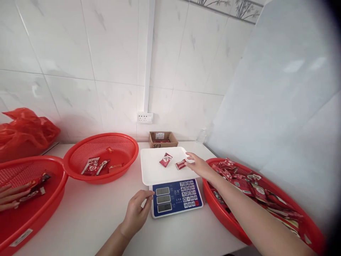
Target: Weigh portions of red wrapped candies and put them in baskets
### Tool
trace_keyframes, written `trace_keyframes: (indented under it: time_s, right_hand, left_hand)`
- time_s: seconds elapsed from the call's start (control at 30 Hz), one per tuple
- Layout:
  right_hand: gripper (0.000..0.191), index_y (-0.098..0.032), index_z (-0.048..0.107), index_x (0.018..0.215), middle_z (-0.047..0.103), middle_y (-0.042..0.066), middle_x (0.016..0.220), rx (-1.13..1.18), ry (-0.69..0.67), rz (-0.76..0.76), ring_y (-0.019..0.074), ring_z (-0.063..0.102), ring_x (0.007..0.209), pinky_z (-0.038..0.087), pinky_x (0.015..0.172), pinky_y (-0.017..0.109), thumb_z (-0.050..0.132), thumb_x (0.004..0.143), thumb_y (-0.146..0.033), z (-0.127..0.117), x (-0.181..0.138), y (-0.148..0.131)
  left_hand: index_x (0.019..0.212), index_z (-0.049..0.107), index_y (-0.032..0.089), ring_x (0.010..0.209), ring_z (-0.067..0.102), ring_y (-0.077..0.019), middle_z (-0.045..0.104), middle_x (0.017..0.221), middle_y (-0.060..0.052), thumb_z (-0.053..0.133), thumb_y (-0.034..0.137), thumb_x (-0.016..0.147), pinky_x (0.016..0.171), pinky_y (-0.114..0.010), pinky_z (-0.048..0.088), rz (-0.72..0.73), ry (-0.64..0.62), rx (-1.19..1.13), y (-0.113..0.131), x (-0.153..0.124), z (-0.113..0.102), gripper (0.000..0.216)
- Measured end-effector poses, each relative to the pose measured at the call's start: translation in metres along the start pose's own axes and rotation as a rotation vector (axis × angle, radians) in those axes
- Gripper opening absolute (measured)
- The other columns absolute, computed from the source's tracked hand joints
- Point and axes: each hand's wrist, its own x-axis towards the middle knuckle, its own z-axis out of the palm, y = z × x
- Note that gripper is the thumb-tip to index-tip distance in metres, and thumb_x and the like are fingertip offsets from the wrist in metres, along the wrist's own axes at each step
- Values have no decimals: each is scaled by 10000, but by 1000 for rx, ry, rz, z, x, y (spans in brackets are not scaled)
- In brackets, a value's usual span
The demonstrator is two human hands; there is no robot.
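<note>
A blue electronic scale (176, 197) with a white weighing tray (151, 169) stands on the white table. Two red candy packets lie on the tray: one near the middle (165, 159), the other (180, 164) at the right. My right hand (198, 165) reaches over the tray's right edge, its fingertips pinching that right packet. My left hand (137, 211) rests on the table by the scale's front left corner, fingers loosely curled, thumb and forefinger touching the display edge, nothing visible in it.
A red basket (266, 199) full of red packets sits at the right, under my right arm. A round red basket (102, 156) with a few packets stands left of the scale. Another person's fingers (10, 197) lie in a third red basket (29, 206). A cardboard box (163, 139) and red bag (25, 131) sit by the wall.
</note>
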Motion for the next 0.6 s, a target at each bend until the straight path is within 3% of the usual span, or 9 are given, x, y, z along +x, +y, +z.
trace_keyframes:
  time_s: [0.17,0.27,0.37,0.43,0.6]
  right_hand:
    - [500,-137,448,1262,485,149,1320,-179,118,-11,241,505,1159,385,971,377,499,789,-289,-52,-20,35]
    - [608,-142,395,1320,433,131,1376,-292,82,33,246,414,1251,332,1024,373,538,761,-332,-80,-50,62]
    - [773,-159,270,1397,334,110,1442,-360,-24,91,244,337,1302,299,1047,371,592,712,-315,-88,-81,85]
    - [804,-192,225,1417,339,93,1442,-409,-20,90,241,340,1302,308,1038,369,589,703,-261,-85,-96,95]
    - [667,-177,322,1360,567,111,1241,-475,72,174,247,568,1081,431,888,358,511,720,-182,-90,-105,100]
  left_hand:
    - [926,616,214,705,638,-157,659,767,-45,446,221,875,617,-243,518,13,-2,-18,2,0,0,178]
    - [928,617,217,691,637,-156,658,763,-43,457,225,874,597,-232,510,40,-33,-26,5,-1,2,169]
    - [931,613,218,664,633,-151,657,754,-40,462,218,873,571,-222,500,77,-57,-32,7,-1,4,162]
    - [937,609,221,659,632,-147,657,753,-35,467,206,870,568,-216,497,100,-63,-35,8,-1,4,157]
    - [947,598,221,667,630,-140,654,761,-28,471,186,867,568,-205,494,110,-70,-22,8,-1,4,155]
